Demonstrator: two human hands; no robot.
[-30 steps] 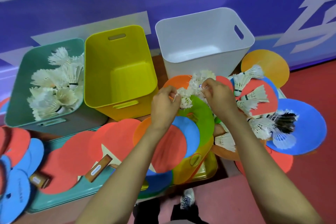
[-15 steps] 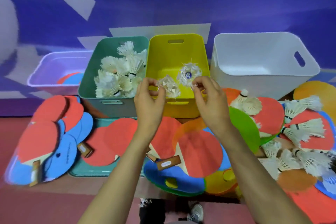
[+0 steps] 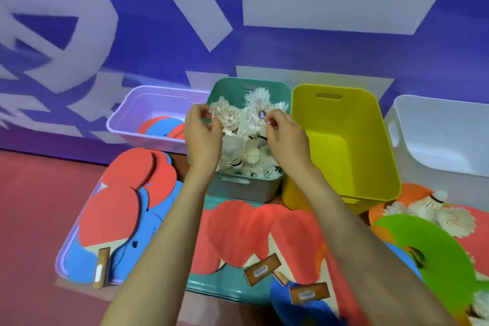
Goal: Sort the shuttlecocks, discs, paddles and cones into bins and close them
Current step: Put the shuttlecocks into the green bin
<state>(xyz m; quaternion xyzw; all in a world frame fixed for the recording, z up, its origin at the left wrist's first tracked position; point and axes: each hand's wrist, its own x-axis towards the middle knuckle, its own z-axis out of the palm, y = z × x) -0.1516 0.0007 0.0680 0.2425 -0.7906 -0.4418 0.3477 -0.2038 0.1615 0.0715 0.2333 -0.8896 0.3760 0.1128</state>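
Both my hands hover over the teal bin [image 3: 246, 188], which holds several white shuttlecocks. My left hand [image 3: 202, 132] pinches one shuttlecock [image 3: 225, 114] by its feathers. My right hand [image 3: 284, 135] pinches another shuttlecock [image 3: 258, 116] with a blue sticker on its cork. Red and blue paddles [image 3: 238, 233] lie in a heap in front of the bins. More shuttlecocks [image 3: 449, 219] rest at the right beside a green disc [image 3: 423, 241] and orange discs.
A clear lilac bin [image 3: 132, 119] at the left holds red and blue paddles. The yellow bin [image 3: 344, 151] and the white bin [image 3: 444, 140] stand to the right. A teal lid [image 3: 227, 283] and a lilac lid [image 3: 63, 259] lie under the paddles. A purple wall stands behind.
My hands carried the two shuttlecocks leftward, from the pile at the right, past the yellow bin, to above the teal bin. My view swung left with them.
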